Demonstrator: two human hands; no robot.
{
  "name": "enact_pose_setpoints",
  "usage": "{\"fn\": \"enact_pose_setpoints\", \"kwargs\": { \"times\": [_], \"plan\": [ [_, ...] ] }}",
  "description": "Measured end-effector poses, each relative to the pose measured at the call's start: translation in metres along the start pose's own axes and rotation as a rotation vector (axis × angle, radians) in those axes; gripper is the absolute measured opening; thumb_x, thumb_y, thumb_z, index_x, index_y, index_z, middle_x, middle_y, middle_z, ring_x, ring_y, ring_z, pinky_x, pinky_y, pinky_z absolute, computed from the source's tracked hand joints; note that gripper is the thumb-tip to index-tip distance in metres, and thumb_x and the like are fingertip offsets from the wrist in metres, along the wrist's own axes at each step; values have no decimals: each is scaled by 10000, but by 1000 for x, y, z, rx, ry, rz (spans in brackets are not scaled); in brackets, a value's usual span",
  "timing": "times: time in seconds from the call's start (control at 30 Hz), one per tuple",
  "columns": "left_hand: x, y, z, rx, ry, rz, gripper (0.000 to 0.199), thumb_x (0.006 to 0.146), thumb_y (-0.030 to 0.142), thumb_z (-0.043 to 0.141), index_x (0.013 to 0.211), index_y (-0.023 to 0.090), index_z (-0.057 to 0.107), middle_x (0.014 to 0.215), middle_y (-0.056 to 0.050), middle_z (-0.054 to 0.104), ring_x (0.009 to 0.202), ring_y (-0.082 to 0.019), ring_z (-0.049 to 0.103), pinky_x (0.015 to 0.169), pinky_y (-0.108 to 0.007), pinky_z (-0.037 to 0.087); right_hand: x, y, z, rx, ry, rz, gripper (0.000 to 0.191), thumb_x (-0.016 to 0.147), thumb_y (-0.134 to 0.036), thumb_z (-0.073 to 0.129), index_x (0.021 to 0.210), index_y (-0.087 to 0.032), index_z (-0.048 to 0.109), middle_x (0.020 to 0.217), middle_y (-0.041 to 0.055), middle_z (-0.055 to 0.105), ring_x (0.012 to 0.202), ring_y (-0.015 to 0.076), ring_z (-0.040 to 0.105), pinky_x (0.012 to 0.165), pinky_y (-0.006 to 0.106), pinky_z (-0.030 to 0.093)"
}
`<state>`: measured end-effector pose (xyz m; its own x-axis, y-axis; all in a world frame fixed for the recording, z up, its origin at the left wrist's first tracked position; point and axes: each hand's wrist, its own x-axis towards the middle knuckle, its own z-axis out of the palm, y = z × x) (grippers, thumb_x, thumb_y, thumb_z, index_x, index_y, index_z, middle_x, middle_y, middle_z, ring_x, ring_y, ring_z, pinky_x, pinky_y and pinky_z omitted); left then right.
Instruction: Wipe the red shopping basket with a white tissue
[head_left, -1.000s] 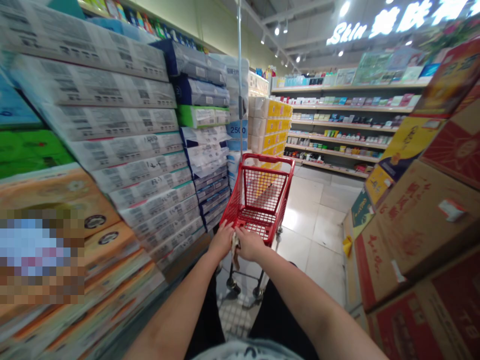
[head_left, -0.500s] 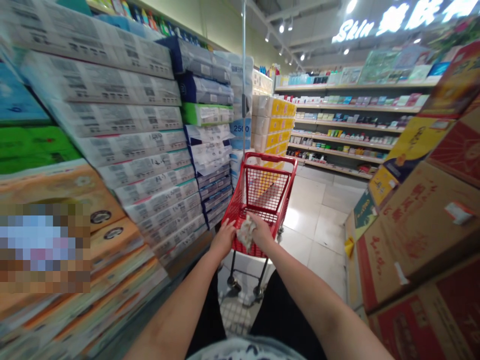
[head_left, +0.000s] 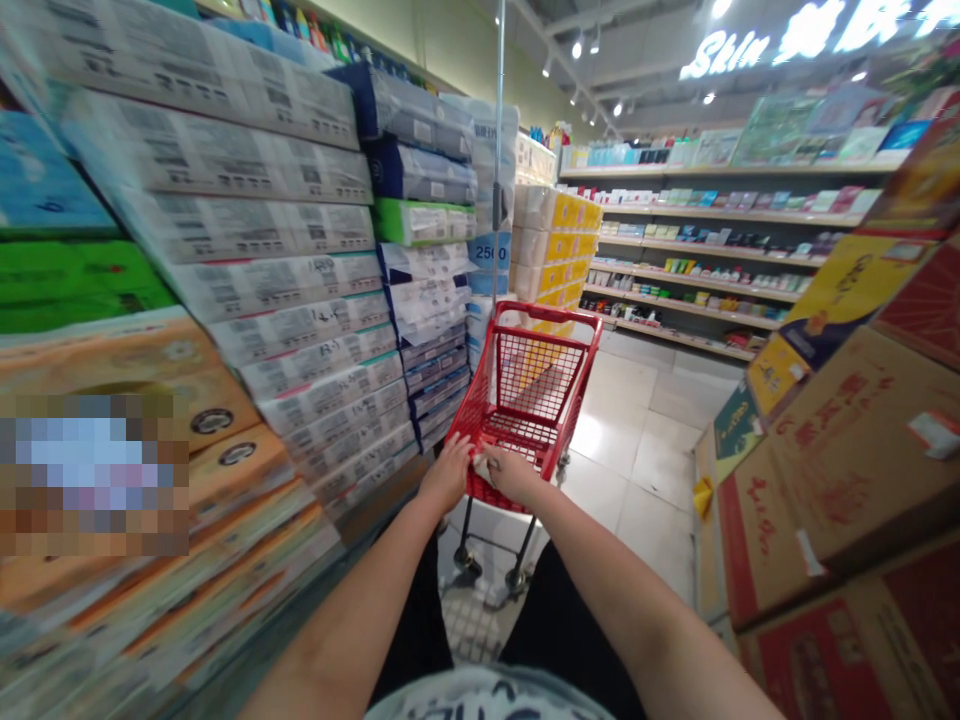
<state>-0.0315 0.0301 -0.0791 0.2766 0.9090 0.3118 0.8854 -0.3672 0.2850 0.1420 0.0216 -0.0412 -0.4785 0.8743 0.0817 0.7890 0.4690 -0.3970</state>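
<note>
A small red shopping cart (head_left: 540, 372) with a mesh basket stands right in front of my legs. My left hand (head_left: 446, 478) is at the near left corner of its rim, fingers curled over the edge. Beside it, my right hand (head_left: 511, 474) is closed around a crumpled whitish cloth (head_left: 484, 466) at the cart's near rim. Most of the cloth is hidden by the fingers. The basket floor shows bare red mesh beyond my hands.
Tall stacks of wrapped paper packs (head_left: 300, 240) rise close on the left, with orange packs (head_left: 225, 425) nearer. Cardboard cartons (head_left: 862, 430) line the right. Product shelves (head_left: 697, 215) fill the back. Pale floor tiles (head_left: 656, 440) run between them. A thin metal pole (head_left: 498, 130) stands behind the cart.
My right hand has pulled in toward my left hand at the rim. The cloth, hanging loose earlier, is now bunched up and mostly covered. My view has shifted slightly.
</note>
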Motion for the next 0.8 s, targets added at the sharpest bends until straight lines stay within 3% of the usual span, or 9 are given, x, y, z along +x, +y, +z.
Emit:
{"fn": "enact_pose_setpoints", "kwargs": {
  "times": [0.1,0.23,0.4,0.47,0.53,0.63,0.73,0.8],
  "plan": [
    [-2,-1,1,61,-7,22,429,918,103,290,1257,43,546,1451,-167,462,1458,-241,229,1202,-427,261,-1,3,2,-4,45,-87,419,945,-197,397,1338,-250,533,1270,47,628,1084,190,622,921,282,474],
    [-5,0,6,79,10,23,418,911,106,323,1267,75,540,1477,-155,432,1474,-243,173,1197,-423,271,-13,7,19,-105,157,-254,466,929,-157,438,1388,-207,494,1467,79,443,1266,255,489,1067,406,404],
    [-8,-2,11,72,29,12,471,886,76,338,1332,106,488,1501,-129,406,1477,-232,155,1195,-422,274,-18,13,28,-65,232,-367,519,854,-112,507,1367,-189,522,1446,89,467,1303,244,455,1104,417,384],
    [-8,-4,11,66,26,9,481,870,63,352,1331,102,485,1505,-129,399,1479,-233,148,1197,-423,269,-15,9,21,79,248,-279,563,820,-137,542,1379,-194,505,1419,78,500,1277,215,489,1093,370,397],
    [-8,-5,11,56,37,15,475,875,67,352,1328,117,486,1505,-116,403,1479,-226,150,1193,-425,275,-9,3,9,208,255,-89,551,843,-173,507,1393,-189,481,1370,68,551,1236,179,528,1063,319,417],
    [-8,-3,11,54,52,21,449,910,93,316,1318,116,502,1495,-116,417,1478,-218,160,1195,-424,271,0,-7,-6,202,194,189,475,864,-218,480,1334,-179,538,1294,77,607,1163,175,578,977,285,455],
    [-8,0,11,63,47,11,451,921,95,295,1317,93,511,1489,-134,421,1476,-223,167,1201,-429,260,9,-9,-10,125,62,236,275,761,-232,614,1013,-181,713,1041,87,714,982,231,655,847,301,491],
    [-8,1,11,65,51,8,457,922,90,288,1321,97,512,1489,-133,421,1475,-223,171,1200,-436,264,14,-6,-9,103,-8,213,118,704,-216,662,799,-189,727,851,71,731,837,231,678,753,290,496]
  ]
}}
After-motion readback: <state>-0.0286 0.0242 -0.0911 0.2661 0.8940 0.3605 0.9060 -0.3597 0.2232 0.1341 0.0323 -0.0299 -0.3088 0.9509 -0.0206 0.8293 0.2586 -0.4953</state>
